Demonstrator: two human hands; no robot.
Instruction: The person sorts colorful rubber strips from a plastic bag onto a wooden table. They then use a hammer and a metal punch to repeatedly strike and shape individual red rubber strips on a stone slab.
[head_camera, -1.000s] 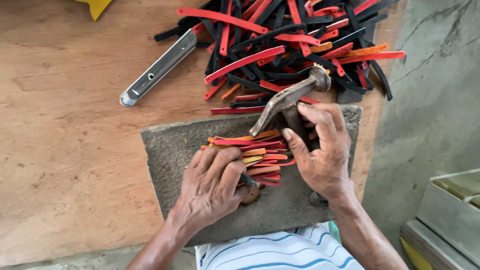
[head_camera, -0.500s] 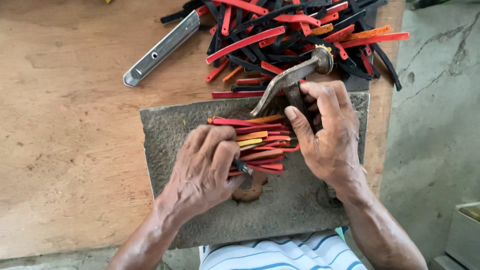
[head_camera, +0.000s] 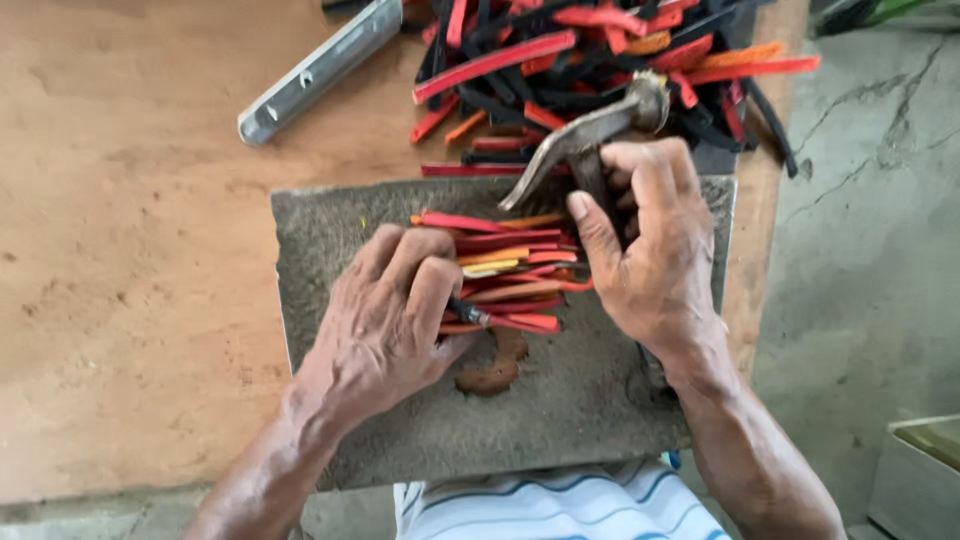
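My left hand (head_camera: 392, 318) presses down on a bundle of red, orange and yellow strips (head_camera: 510, 268) lying on a grey stone slab (head_camera: 330, 240), and pinches a small dark nail-like piece (head_camera: 468, 312) against the strips. My right hand (head_camera: 650, 250) grips a metal claw hammer (head_camera: 590, 135) by its neck, head raised just above the right end of the bundle. A rust-coloured stain (head_camera: 495, 365) marks the slab below the strips.
A heap of red, black and orange strips (head_camera: 590, 60) lies at the back of the wooden table (head_camera: 130, 260). A flat metal bar (head_camera: 315, 72) rests to its left. The concrete floor (head_camera: 860, 240) and a box corner (head_camera: 915, 470) are on the right.
The view has shifted closer and slightly down. Both hands stay on the bundle; the hammer head has risen a little over the strips.
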